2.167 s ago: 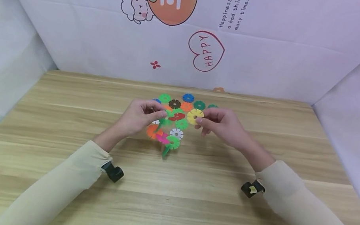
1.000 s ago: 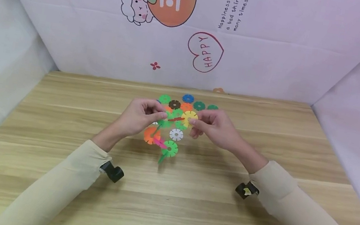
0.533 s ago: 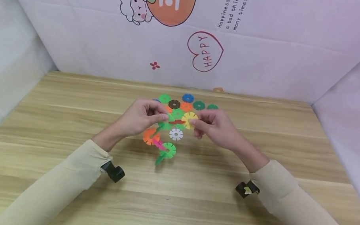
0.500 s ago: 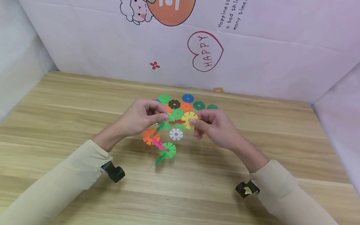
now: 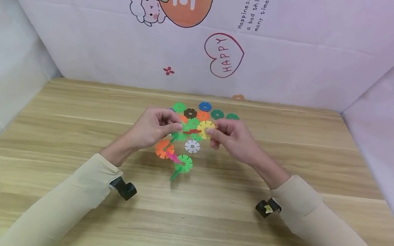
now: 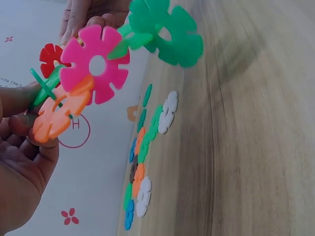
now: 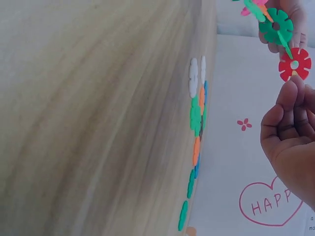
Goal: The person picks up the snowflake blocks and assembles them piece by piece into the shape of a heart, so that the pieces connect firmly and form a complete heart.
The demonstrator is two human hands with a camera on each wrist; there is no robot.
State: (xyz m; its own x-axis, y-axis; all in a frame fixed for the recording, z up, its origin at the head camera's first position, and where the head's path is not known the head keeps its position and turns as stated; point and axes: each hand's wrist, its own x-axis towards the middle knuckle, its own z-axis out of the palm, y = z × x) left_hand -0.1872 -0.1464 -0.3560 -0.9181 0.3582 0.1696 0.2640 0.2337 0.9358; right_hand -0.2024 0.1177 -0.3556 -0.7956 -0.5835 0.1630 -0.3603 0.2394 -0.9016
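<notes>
Slotted plastic snowflake discs are joined into a chain held above the table. My left hand (image 5: 151, 130) pinches a green disc of the chain between thumb and fingers. From there the chain bends down through an orange disc (image 6: 54, 118), a pink disc (image 6: 96, 65) and a green disc (image 5: 183, 164), with another green one at its end. My right hand (image 5: 235, 140) pinches a yellow disc (image 5: 205, 129), which sits right at the edge of the chain's red disc (image 7: 295, 64). In the right wrist view my fingertips hide most of the yellow disc.
Loose discs lie flat behind and below the hands: a blue one (image 5: 205, 106), a brown one (image 5: 190, 113), a white one (image 5: 192, 146), dark green ones (image 5: 217, 114) and several others. A printed white cloth (image 5: 289, 69) stands behind the wooden table (image 5: 202, 229).
My right hand has moved left with the yellow disc, up to the red disc. The chain's lower end has swung a little toward me. Over the last half second little has moved.
</notes>
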